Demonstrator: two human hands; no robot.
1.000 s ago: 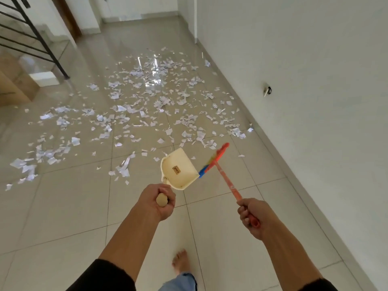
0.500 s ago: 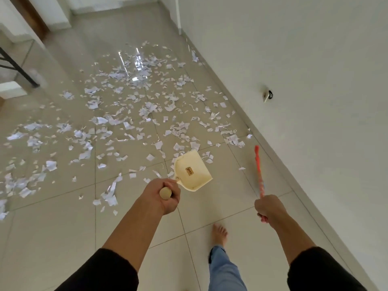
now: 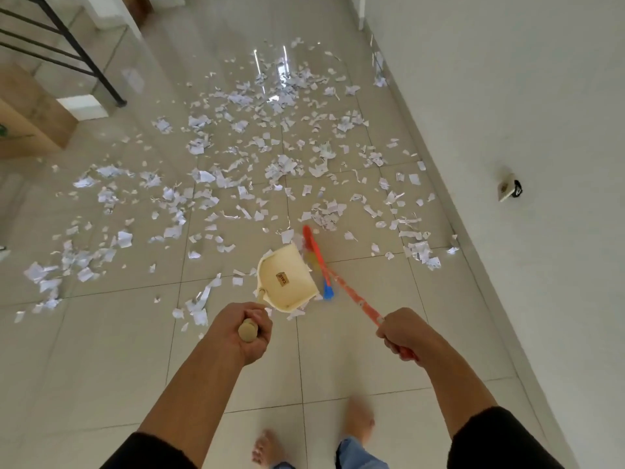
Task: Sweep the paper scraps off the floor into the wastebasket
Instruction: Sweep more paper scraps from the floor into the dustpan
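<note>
White paper scraps (image 3: pixel 270 170) scattered across glossy floor tiles, densest mid-floor. Cream dustpan (image 3: pixel 287 282) tilted, label visible, just beside the red-handled broom (image 3: pixel 341 286), whose head touches nearest scraps.

I see one label only: small brown sticker (image 3: pixel 283 279) on inner face of cream dustpan (image 3: pixel 287 282). Dark letters on it, lying sideways to my view, too small and blurred for me to read with certainty. Faint printing shows on some paper scraps (image 3: pixel 419 252) on floor, illegible. I make out no other text, number or sign.
</note>
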